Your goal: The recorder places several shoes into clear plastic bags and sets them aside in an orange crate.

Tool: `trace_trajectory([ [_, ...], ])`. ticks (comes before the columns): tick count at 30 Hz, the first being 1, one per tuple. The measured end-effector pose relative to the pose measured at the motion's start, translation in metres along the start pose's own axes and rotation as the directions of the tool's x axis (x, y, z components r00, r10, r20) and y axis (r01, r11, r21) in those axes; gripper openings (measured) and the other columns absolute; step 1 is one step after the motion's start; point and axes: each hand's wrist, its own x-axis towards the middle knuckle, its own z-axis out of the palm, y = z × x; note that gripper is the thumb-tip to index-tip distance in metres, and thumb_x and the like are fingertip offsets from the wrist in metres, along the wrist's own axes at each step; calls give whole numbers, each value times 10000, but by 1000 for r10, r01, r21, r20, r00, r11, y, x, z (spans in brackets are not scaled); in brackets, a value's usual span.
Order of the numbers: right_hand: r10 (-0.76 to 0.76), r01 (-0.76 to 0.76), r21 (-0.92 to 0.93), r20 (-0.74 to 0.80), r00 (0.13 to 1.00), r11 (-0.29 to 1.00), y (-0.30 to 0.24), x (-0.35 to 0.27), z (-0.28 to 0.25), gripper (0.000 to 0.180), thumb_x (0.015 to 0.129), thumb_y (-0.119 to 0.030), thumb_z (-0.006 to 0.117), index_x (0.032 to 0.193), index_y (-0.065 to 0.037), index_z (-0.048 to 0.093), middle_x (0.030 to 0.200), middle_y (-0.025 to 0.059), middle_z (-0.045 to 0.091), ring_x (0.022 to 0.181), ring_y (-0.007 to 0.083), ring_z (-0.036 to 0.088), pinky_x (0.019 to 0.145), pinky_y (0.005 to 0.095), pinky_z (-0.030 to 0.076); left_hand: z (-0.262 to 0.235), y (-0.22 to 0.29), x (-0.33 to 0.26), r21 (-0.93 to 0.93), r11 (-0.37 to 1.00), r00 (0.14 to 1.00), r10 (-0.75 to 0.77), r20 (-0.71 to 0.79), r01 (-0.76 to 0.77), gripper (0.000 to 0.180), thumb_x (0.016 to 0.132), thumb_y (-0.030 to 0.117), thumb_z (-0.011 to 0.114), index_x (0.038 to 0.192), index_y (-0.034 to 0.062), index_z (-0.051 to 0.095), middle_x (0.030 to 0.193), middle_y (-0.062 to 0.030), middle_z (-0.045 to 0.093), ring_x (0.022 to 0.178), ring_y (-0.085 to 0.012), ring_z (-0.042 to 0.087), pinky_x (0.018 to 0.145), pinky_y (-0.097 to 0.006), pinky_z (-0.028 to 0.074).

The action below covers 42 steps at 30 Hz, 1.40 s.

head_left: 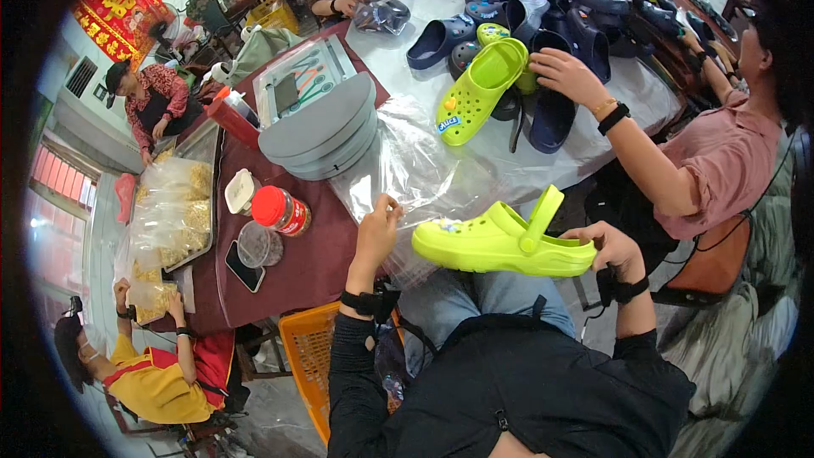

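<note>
A lime-green clog [507, 244] hangs sideways over my lap, toe to the left, its heel strap standing up. My right hand [617, 250] grips it at the heel end. To the left of its toe, my left hand [379, 227] is closed, fingertips pinched at the edge of a clear plastic bag [413, 157]. More clear bags lie in a loose stack under it at the table's edge. Farther off on the white table covering rests another lime clog [483, 92] with small charms, and a co-worker's hand [570, 76] is beside it.
Dark navy clogs [555, 119] are heaped at the back right. Left of the bags stand a stack of grey rounded pieces [320, 131], a red-lidded jar [281, 210], a clear tub [259, 244] and a phone [245, 266]. An orange basket [307, 348] sits by my left arm. Co-workers sit around.
</note>
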Motion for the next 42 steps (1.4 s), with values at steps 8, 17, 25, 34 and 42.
trace_trajectory([
  [8, -159, 101, -662, -27, 987, 742, -26, 25, 77, 345, 610, -138, 828, 854, -18, 614, 1242, 195, 517, 1119, 314, 522, 941, 358, 406, 9, -2, -4, -5, 996, 991, -89, 104, 90, 141, 943, 150, 471, 977, 18, 432, 841, -187, 638, 835, -295, 650, 703, -359, 476],
  [17, -281, 34, -871, -120, 952, 489, -35, 16, 96, 336, 635, -180, 804, 867, -33, 611, 1284, 218, 466, 1126, 373, 520, 922, 387, 446, 9, 19, -17, 88, 995, 993, -56, 107, 47, 141, 949, 155, 459, 978, 32, 395, 984, -241, 628, 897, -372, 634, 669, -417, 476],
  [25, -182, 195, -963, 161, 970, 187, -40, 27, 104, 354, 635, -177, 768, 911, -61, 580, 1315, 277, 398, 1122, 397, 507, 912, 400, 460, 8, 37, -14, 69, 996, 991, 66, -113, -58, 148, 936, 141, 495, 968, 19, 419, 1000, -203, 647, 844, -348, 648, 663, -372, 496],
  [34, -113, 104, -888, 59, 992, 449, -54, 30, 90, 374, 652, -231, 782, 934, -60, 605, 1282, 247, 465, 1040, 395, 564, 868, 390, 481, 8, 22, -9, -337, 940, 961, -135, -242, 48, 198, 972, 195, 450, 959, 1, 412, 992, -191, 661, 848, -205, 663, 721, -290, 514],
  [42, -262, 262, -871, 162, 952, 415, -45, 43, 104, 348, 674, -190, 757, 950, -56, 593, 1325, 252, 410, 1108, 406, 516, 897, 406, 464, 21, 2, -18, -114, 982, 980, 135, -147, -152, 394, 923, 123, 491, 1301, 20, 451, 1121, -214, 607, 1037, -321, 602, 850, -343, 471],
])
